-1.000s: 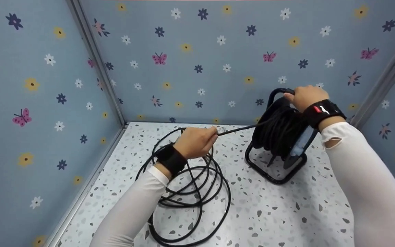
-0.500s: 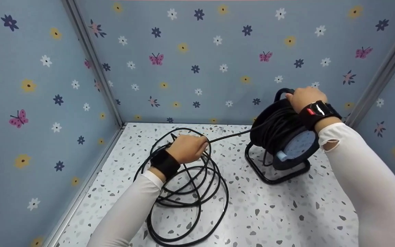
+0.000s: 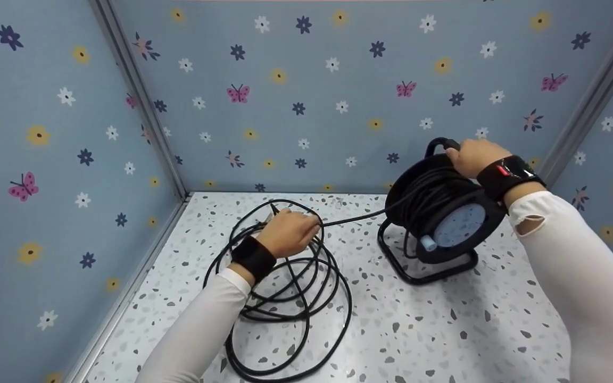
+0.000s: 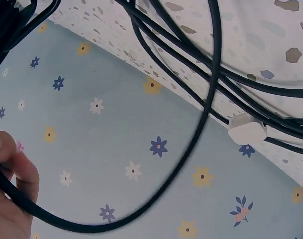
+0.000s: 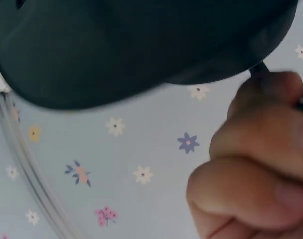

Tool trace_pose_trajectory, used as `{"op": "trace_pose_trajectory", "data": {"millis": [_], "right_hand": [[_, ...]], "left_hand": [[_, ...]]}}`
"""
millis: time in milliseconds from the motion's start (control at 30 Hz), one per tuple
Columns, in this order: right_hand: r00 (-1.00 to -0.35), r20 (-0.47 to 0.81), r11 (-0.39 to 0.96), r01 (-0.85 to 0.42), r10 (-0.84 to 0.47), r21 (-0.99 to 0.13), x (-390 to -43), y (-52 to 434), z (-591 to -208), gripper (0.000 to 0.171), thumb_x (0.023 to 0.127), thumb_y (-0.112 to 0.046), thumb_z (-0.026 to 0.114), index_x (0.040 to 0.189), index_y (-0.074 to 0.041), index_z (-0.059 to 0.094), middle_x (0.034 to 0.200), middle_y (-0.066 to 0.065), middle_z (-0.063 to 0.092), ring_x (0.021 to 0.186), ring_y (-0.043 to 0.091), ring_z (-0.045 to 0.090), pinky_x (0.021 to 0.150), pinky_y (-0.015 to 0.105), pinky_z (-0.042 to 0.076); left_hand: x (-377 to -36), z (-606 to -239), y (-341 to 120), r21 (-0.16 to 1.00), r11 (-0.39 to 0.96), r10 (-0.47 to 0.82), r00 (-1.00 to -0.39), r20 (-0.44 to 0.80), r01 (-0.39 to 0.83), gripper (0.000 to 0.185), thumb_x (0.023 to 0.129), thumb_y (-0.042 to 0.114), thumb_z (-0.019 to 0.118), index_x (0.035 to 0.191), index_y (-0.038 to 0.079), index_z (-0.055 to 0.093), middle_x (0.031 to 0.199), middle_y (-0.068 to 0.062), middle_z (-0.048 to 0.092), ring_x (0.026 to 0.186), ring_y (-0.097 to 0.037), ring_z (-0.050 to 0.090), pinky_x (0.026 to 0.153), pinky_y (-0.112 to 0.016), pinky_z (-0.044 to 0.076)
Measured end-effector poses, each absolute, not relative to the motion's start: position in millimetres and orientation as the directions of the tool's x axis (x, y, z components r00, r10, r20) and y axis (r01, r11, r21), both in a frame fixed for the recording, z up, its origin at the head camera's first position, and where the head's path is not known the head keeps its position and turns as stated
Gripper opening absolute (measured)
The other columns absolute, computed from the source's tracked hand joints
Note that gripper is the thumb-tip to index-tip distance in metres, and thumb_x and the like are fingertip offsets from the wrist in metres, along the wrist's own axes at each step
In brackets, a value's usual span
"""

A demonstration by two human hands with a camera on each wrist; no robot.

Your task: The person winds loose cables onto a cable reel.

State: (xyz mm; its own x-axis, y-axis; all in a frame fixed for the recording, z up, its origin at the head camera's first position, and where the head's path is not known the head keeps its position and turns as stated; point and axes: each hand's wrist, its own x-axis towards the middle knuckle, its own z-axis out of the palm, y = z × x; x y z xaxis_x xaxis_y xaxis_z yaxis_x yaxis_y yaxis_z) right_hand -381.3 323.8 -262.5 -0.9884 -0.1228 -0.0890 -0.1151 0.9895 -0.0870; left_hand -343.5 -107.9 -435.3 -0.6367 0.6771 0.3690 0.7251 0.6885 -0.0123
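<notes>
Both hands' fingers (image 3: 306, 226) curled: cable (image 3: 354, 217), reel handle (image 3: 441, 142).

I'm seeing a black rubber cable (image 3: 296, 298), a black round plastic reel with pale blue face (image 3: 458, 226), a white grey-speckled terrazzo bench (image 3: 423, 330), and blue flower-and-butterfly patterned walls (image 3: 338, 80).

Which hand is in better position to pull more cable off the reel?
The left hand, probably. It already grips the black cable where it leaves the reel, above the loose coils. The right hand holds the reel's handle, steadying it.
</notes>
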Motion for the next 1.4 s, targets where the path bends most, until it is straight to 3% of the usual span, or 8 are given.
{"op": "trace_pose_trajectory", "data": {"millis": [233, 433, 733, 867, 1000, 1100, 1233, 1400], "right_hand": [[-0.994, -0.067, 0.989, -0.079, -0.088, -0.121, -379.2, 327.9, -269.7, 0.072, 0.116, -0.044, 0.026, 0.14, 0.017, 0.055, 0.145, 0.05, 0.048, 0.129, 0.068, 0.052, 0.106, 0.077, 0.043], [-0.995, -0.047, 0.985, -0.079, -0.087, -0.154, -376.3, 329.7, -269.3, 0.071, 0.116, -0.044, 0.027, 0.136, 0.018, 0.056, 0.143, 0.05, 0.05, 0.129, 0.069, 0.052, 0.106, 0.077, 0.043], [-0.995, -0.064, 0.969, -0.063, -0.081, -0.238, -360.9, 331.9, -269.4, 0.085, 0.114, -0.059, 0.026, 0.144, 0.017, 0.048, 0.138, 0.047, 0.052, 0.117, 0.061, 0.058, 0.096, 0.071, 0.045], [-0.996, 0.079, 0.967, -0.061, -0.043, -0.248, -345.6, 326.2, -277.1, 0.082, 0.112, -0.06, 0.038, 0.144, 0.016, 0.044, 0.134, 0.046, 0.052, 0.115, 0.063, 0.056, 0.094, 0.075, 0.044], [-0.886, 0.463, 0.963, -0.119, 0.006, -0.241, -325.7, 311.6, -292.6, 0.053, 0.108, -0.039, 0.059, 0.123, 0.012, 0.055, 0.119, 0.039, 0.057, 0.108, 0.06, 0.054, 0.088, 0.075, 0.044], [-0.781, 0.624, 0.942, -0.211, -0.001, -0.262, -307.3, 301.4, -306.3, 0.033, 0.106, -0.028, 0.062, 0.096, 0.003, 0.063, 0.091, 0.026, 0.063, 0.079, 0.047, 0.058, 0.068, 0.061, 0.046], [-0.833, 0.547, 0.915, -0.278, -0.079, -0.292, -286.0, 293.2, -329.2, 0.047, 0.108, -0.025, 0.062, 0.064, -0.013, 0.049, 0.056, 0.002, 0.046, 0.048, 0.023, 0.042, 0.047, 0.037, 0.03], [-0.94, 0.301, 0.917, -0.253, -0.158, -0.309, -272.0, 293.2, -362.0, 0.057, 0.108, -0.034, 0.063, 0.059, -0.02, 0.039, 0.053, -0.008, 0.034, 0.046, 0.015, 0.036, 0.047, 0.031, 0.027]], "left_hand": [[-343.2, -446.2, -109.8, -0.077, 0.634, 0.713, -0.543, 0.443, 0.769, 0.022, 0.114, 0.027, 0.053, 0.099, 0.014, 0.063, 0.069, -0.001, 0.062, 0.06, -0.021, 0.06, 0.066, -0.041, 0.053], [-341.1, -451.1, -111.0, -0.069, 0.661, 0.692, -0.573, 0.439, 0.747, 0.034, 0.112, 0.027, 0.056, 0.082, 0.013, 0.055, 0.06, 0.008, 0.037, 0.052, -0.012, 0.036, 0.054, -0.038, 0.047], [-338.7, -461.5, -110.9, -0.047, 0.657, 0.696, -0.582, 0.421, 0.752, 0.038, 0.112, 0.029, 0.056, 0.078, 0.014, 0.052, 0.061, 0.009, 0.034, 0.051, -0.013, 0.038, 0.052, -0.037, 0.043], [-339.1, -459.3, -112.0, -0.036, 0.661, 0.69, -0.588, 0.423, 0.749, 0.036, 0.112, 0.028, 0.056, 0.079, 0.013, 0.054, 0.061, 0.009, 0.034, 0.051, -0.012, 0.037, 0.053, -0.037, 0.044], [-338.7, -456.6, -112.9, -0.032, 0.664, 0.684, -0.59, 0.428, 0.747, 0.035, 0.112, 0.027, 0.057, 0.08, 0.013, 0.055, 0.061, 0.009, 0.035, 0.052, -0.011, 0.036, 0.054, -0.037, 0.044], [-338.0, -456.3, -113.4, -0.033, 0.663, 0.686, -0.589, 0.427, 0.748, 0.035, 0.113, 0.028, 0.056, 0.08, 0.013, 0.054, 0.061, 0.008, 0.036, 0.052, -0.013, 0.038, 0.055, -0.038, 0.045], [-337.3, -457.1, -114.4, -0.022, 0.667, 0.678, -0.595, 0.432, 0.744, 0.034, 0.114, 0.028, 0.054, 0.083, 0.014, 0.057, 0.063, 0.005, 0.048, 0.056, -0.017, 0.05, 0.063, -0.042, 0.05], [-337.7, -456.8, -115.0, 0.001, 0.672, 0.668, -0.607, 0.431, 0.741, 0.032, 0.115, 0.027, 0.052, 0.086, 0.014, 0.058, 0.068, 0.002, 0.056, 0.062, -0.021, 0.058, 0.073, -0.045, 0.05]]}}
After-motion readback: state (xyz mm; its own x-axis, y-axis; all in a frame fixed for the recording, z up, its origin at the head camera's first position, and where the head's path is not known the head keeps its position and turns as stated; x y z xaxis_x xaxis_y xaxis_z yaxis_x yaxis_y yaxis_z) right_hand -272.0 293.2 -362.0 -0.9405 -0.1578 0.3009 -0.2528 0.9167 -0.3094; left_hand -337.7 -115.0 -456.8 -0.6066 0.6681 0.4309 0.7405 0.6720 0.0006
